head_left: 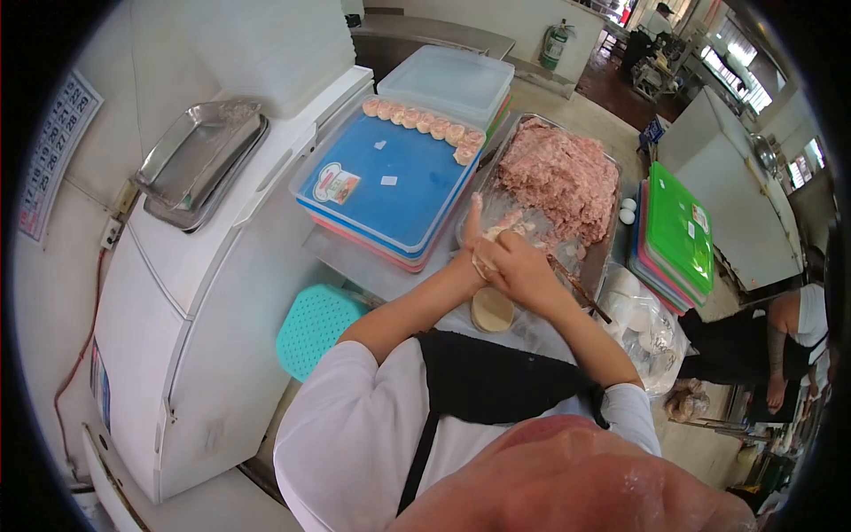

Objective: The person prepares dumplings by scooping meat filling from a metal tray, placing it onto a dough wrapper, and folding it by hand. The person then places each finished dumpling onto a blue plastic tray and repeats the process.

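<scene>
My left hand [480,238] is over the near end of the metal tray, thumb stretched out and fingers pointing toward the meat. A pale, floury round dumpling wrapper [479,263] lies against its palm, partly hidden. My right hand [516,264] crosses over it with curled fingers on the wrapper. Just below the hands stands a stack of round wrappers [492,309]. A big mound of pink ground meat [560,177] fills much of the tray [612,235]. Beside my right wrist a wooden stick [582,291] leans over the tray's edge.
Shaped dumplings [424,121] line the far edge of a blue-lidded container [377,182] at left. Green-lidded containers [678,222], eggs [628,211] and a plastic bag [640,328] are at right. A white freezer [239,239] stands left; a co-worker's arm [777,355] shows far right.
</scene>
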Motion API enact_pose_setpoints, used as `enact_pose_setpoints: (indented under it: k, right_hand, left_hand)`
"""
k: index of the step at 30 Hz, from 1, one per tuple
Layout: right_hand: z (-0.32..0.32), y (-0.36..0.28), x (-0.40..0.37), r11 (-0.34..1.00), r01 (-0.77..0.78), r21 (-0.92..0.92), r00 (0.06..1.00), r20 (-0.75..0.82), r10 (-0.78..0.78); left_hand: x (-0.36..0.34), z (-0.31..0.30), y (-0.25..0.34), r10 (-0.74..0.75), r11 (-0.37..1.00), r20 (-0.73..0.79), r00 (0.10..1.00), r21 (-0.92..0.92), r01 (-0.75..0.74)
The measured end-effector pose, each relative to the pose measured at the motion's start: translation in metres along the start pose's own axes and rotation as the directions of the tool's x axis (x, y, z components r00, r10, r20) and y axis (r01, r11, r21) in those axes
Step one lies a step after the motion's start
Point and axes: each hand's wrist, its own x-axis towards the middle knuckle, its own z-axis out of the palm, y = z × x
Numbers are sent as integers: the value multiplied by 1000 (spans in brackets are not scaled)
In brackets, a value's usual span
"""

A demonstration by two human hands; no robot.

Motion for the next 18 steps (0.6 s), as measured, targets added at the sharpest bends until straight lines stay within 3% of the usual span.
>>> enact_pose_setpoints:
  k: [3,4,7,8,11,12,15,16,18]
  right_hand:
    - [14,98,2,989,87,116,971,-230,-59]
    - [-5,89,1,974,-171,148,949,-242,203]
    - [9,54,-10,983,25,-183,999,-16,-29]
    - [10,52,-14,998,0,-68,999,-36,-2]
    - [18,50,-21,958,-46,283,991,-106,79]
    - [8,65,-16,932,-251,262,948,-126,291]
    - [-38,40,-13,857,-457,-240,863,114,492]
    - [-33,20,-18,912,-379,-159,910,115,398]
    - [-11,0,-32,982,-182,-47,982,47,184]
  left_hand:
    - [-7,5,-4,70,961,65,995,262,-85]
    - [-12,12,-1,-18,987,76,997,159,6]
    - [2,10,0,14,995,80,997,95,-21]
    - [-7,25,-2,-32,994,53,998,106,27]
    - [-10,15,-6,-117,981,201,972,173,83]
    - [-12,15,-8,-80,989,159,984,139,58]
    - [-14,22,-9,-180,978,208,961,143,152]
    - [-2,7,-11,-112,993,185,976,0,114]
    - [10,-9,-13,-84,994,90,992,80,76]
